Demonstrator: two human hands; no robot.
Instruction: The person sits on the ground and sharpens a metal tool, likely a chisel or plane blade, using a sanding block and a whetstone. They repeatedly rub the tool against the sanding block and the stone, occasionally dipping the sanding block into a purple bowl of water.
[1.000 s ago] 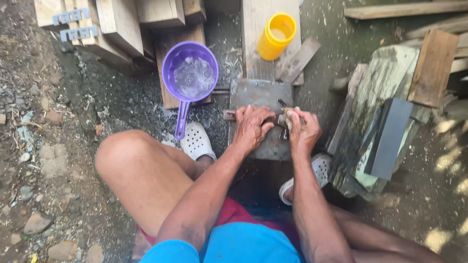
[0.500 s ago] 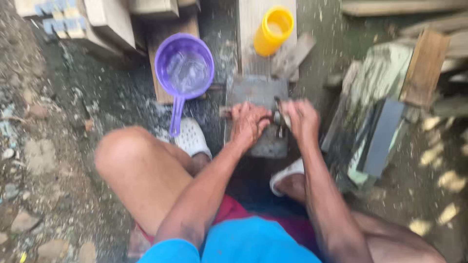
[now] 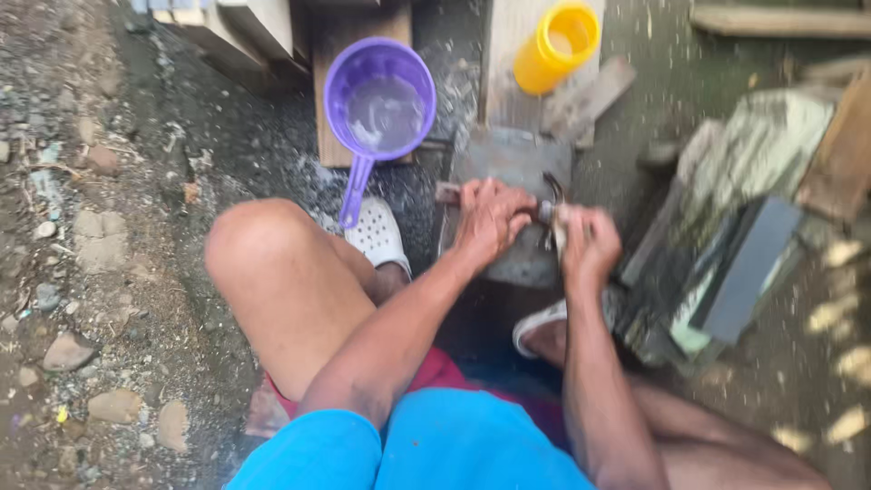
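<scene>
Seated person's left hand (image 3: 490, 220) presses flat, fingers spread, on a grey sharpening stone (image 3: 508, 172), while the right hand (image 3: 590, 243), fist closed around a blurred metal blade (image 3: 551, 195), holds it just right of the left hand, across the stone.

A person squats on gravelly ground, left hand (image 3: 490, 222) pressed flat on a grey stone slab (image 3: 513, 163), right hand (image 3: 590, 245) closed around a small metal tool (image 3: 552, 204). A purple dipper (image 3: 381, 104) holding water and a yellow cup (image 3: 555, 45) stand beyond.
</scene>
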